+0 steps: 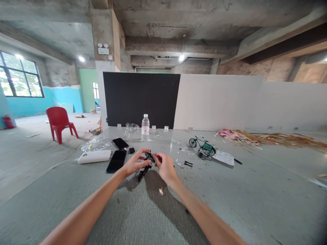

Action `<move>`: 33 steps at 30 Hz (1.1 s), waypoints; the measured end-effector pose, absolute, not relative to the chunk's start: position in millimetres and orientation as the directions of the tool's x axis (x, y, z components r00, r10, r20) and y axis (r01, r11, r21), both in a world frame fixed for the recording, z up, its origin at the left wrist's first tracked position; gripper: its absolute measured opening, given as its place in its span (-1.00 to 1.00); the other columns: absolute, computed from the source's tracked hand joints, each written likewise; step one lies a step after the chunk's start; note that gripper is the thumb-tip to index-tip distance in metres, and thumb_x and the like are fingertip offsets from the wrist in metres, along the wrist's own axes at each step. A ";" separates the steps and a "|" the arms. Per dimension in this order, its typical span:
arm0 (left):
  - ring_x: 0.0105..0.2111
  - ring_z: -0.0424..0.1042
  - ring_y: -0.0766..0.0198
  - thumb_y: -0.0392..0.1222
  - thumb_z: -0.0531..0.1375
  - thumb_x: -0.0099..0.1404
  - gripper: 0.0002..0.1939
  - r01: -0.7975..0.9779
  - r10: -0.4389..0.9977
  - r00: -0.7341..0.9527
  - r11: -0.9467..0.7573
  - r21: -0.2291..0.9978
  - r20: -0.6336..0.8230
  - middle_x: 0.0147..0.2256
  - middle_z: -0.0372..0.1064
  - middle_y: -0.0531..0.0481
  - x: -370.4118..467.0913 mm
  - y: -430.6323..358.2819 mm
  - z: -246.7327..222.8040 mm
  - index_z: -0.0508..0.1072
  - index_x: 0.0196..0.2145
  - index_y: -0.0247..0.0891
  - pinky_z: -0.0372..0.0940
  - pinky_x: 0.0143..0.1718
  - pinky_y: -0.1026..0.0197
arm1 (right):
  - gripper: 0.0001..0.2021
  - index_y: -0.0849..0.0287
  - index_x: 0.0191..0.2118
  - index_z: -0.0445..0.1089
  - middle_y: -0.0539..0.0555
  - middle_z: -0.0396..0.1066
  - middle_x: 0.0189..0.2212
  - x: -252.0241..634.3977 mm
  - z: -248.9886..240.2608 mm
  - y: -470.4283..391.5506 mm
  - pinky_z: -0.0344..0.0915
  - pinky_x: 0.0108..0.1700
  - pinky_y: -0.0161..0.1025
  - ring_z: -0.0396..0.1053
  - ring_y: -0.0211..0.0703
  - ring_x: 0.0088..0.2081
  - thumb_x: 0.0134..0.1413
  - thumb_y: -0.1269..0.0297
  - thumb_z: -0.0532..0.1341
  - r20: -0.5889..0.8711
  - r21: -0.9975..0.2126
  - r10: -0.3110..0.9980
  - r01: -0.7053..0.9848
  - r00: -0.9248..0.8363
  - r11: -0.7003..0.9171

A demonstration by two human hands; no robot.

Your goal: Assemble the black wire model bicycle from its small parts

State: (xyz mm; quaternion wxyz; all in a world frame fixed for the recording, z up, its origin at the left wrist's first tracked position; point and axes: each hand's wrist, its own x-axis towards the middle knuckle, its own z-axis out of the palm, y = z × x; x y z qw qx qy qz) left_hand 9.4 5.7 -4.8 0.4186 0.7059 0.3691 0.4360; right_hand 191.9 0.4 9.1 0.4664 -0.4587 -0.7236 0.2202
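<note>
A small black model part with thin rods and a dark wheel-like end is held just above the grey table, tilted. My left hand grips its upper left side between thumb and fingers. From the right, my right hand pinches at its top end with thumb and forefinger; any small piece between those fingertips is too small to tell. To the right of my hands lie small silver parts and short black rods.
A green model bicycle stands at the right beside a white packet. Left are a white power bank, two phones and clear plastic wrap. Behind stands a water bottle, before a black panel.
</note>
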 end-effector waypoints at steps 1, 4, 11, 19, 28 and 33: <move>0.00 0.32 0.05 0.12 0.28 0.19 -0.35 0.158 0.887 0.347 -0.375 0.913 0.304 0.24 0.10 -0.19 9.6 5.7 -4.7 0.26 0.17 -0.09 0.27 -0.05 0.06 | -0.69 0.25 -0.31 0.51 0.14 0.52 -0.49 191.5 9.1 1.0 0.27 -0.42 -0.25 0.42 -0.11 -0.51 0.21 0.18 0.09 0.450 -0.764 0.881 0.447 -0.149 0.466; 0.00 0.32 0.05 0.12 0.27 0.20 -0.37 0.167 0.884 0.342 -0.390 0.906 0.318 0.21 0.15 -0.19 11.0 3.8 -3.2 0.27 0.17 -0.11 0.27 -0.05 0.08 | -0.72 0.23 -0.25 0.50 0.15 0.54 -0.41 191.9 9.1 2.2 0.31 -0.40 -0.25 0.45 -0.11 -0.47 0.22 0.19 0.09 0.404 -0.797 0.905 0.433 -0.134 0.420; -0.07 0.34 0.09 0.07 0.24 0.23 -0.41 0.210 0.876 0.332 -0.431 0.877 0.351 0.13 0.23 -0.21 13.6 -0.9 2.7 0.30 0.16 -0.16 0.31 -0.15 0.12 | -0.74 0.23 -0.10 0.48 0.19 0.55 -0.16 198.0 6.6 0.1 0.32 -0.12 -0.20 0.49 -0.06 -0.17 0.18 0.41 0.09 0.522 -0.648 0.831 0.544 -0.193 0.533; -0.09 0.36 0.10 0.08 0.25 0.22 -0.41 0.216 0.887 0.325 -0.409 0.887 0.330 0.15 0.20 -0.22 14.2 -0.6 4.0 0.31 0.14 -0.16 0.32 -0.18 0.14 | -0.72 0.22 -0.19 0.45 0.13 0.53 -0.42 197.0 9.1 -0.8 0.22 -0.33 -0.27 0.44 -0.12 -0.40 0.31 0.28 0.00 0.493 -0.576 0.840 0.639 -0.226 0.510; -0.10 0.38 0.12 0.08 0.25 0.22 -0.42 0.207 0.877 0.323 -0.432 0.878 0.356 0.17 0.19 -0.22 12.9 5.0 -2.3 0.31 0.14 -0.16 0.31 -0.14 0.12 | -0.76 0.26 -0.12 0.46 0.18 0.55 -0.26 199.8 14.0 3.0 0.30 -0.16 -0.25 0.49 -0.10 -0.24 0.19 0.40 0.08 0.411 -0.714 0.884 0.526 -0.221 0.463; -0.09 0.37 0.11 0.08 0.25 0.22 -0.43 0.206 0.889 0.308 -0.409 0.889 0.338 0.18 0.18 -0.21 13.4 2.4 -0.5 0.31 0.13 -0.16 0.32 -0.16 0.13 | -0.70 0.20 -0.04 0.41 0.10 0.51 -0.41 205.4 10.5 -1.6 0.25 -0.27 -0.26 0.44 -0.13 -0.37 0.29 0.32 -0.02 0.461 -0.552 0.823 0.618 -0.332 0.560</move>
